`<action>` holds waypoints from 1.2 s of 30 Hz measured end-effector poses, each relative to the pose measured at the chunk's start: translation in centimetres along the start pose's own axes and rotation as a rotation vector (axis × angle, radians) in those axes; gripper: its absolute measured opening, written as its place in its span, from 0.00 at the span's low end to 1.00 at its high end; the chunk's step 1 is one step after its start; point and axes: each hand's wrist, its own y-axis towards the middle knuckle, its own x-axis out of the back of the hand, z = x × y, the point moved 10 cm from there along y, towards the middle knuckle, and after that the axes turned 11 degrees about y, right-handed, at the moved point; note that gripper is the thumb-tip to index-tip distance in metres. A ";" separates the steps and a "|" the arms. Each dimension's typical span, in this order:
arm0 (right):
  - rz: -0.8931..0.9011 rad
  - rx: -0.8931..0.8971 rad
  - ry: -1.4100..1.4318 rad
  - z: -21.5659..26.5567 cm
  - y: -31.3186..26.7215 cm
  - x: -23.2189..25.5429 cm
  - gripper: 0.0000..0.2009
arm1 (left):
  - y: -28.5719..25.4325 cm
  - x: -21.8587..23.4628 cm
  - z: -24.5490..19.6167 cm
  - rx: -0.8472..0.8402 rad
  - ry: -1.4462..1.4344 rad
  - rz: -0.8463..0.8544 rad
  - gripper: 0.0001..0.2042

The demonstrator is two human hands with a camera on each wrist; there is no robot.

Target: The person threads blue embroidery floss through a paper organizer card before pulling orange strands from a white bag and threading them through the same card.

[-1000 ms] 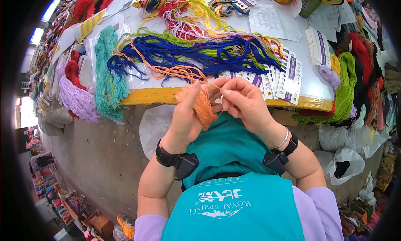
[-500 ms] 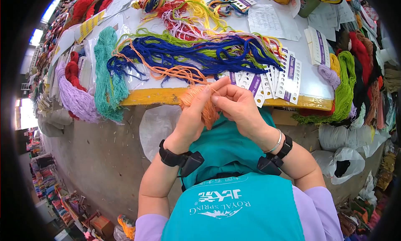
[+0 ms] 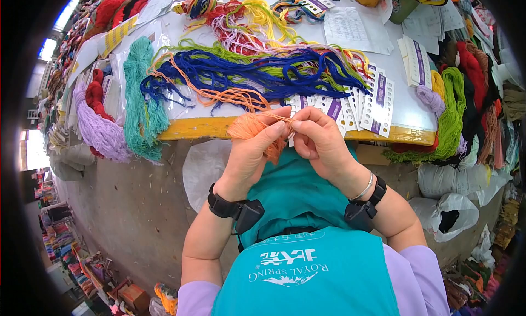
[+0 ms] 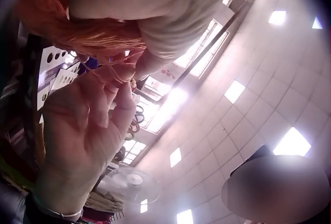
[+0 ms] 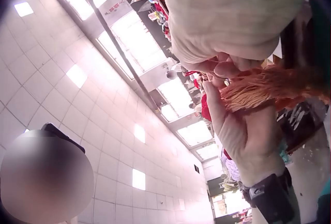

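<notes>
The left hand (image 3: 249, 160) grips a small orange bundle of embroidery thread (image 3: 253, 131), its fingers curled round the skein just in front of the yellow-edged white work table (image 3: 203, 125); the bundle hangs in the air between the table edge and the person's teal apron (image 3: 298, 192), not resting on anything; the right hand (image 3: 320, 138) is close against the left, its fingertips pinched on a thin strand coming off the same bundle; in the left wrist view the orange threads (image 4: 98, 35) run across the top of the frame with the right hand (image 4: 85, 131) below them; on the table behind the hands lies a long dark blue hank of thread (image 3: 257, 72), a teal green hank (image 3: 139, 91) to the left, and a fan of white punched thread cards with purple labels (image 3: 372, 99) to the right.
</notes>
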 end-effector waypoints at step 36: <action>-1.080 0.960 -0.914 35.7 -40.4 44.3 0.07 | -22.1 44.1 -14.7 -0.390 0.136 -1.349 0.07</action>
